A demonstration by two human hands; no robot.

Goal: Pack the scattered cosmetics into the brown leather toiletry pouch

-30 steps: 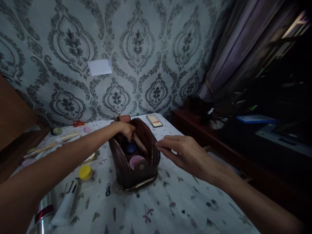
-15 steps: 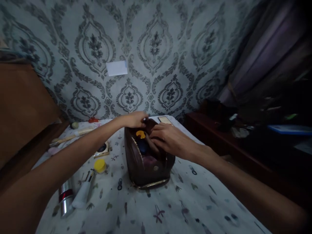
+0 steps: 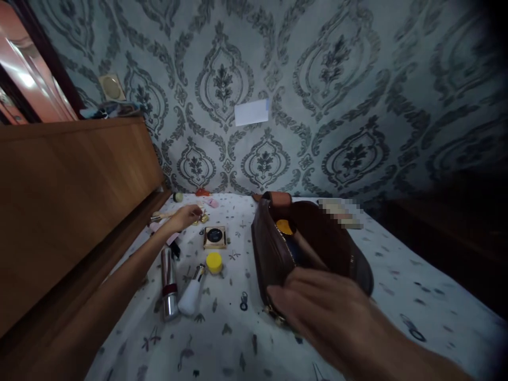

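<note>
A dark brown zip bag (image 3: 264, 248) stands unzipped on the table, with a yellow-orange round item (image 3: 284, 227) and a dark blue item inside. My right hand (image 3: 329, 307) is closed over the bag's near rim; its fingertips are partly hidden. Off to the left, my left hand (image 3: 186, 217) has its fingers bent together at a small gold-coloured item (image 3: 204, 217), too small to name. A square gold compact (image 3: 215, 237) with a dark round centre lies close by. Nearer are a yellow-lidded jar (image 3: 214, 262), a white-handled brush (image 3: 191, 296) and a silver cylinder (image 3: 169, 286).
At the table's back lie a red-orange item (image 3: 202, 192), a pink item (image 3: 213, 202) and a small green round item (image 3: 178, 197). A wooden cabinet (image 3: 79, 174) borders the left side. Right of the bag is a blurred-out flat item (image 3: 341, 212). Patterned wallpaper rises behind.
My left hand has left the bag's far rim and moved left to the small gold item. My right hand has come from the bag's opening to its near rim. The view has turned left.
</note>
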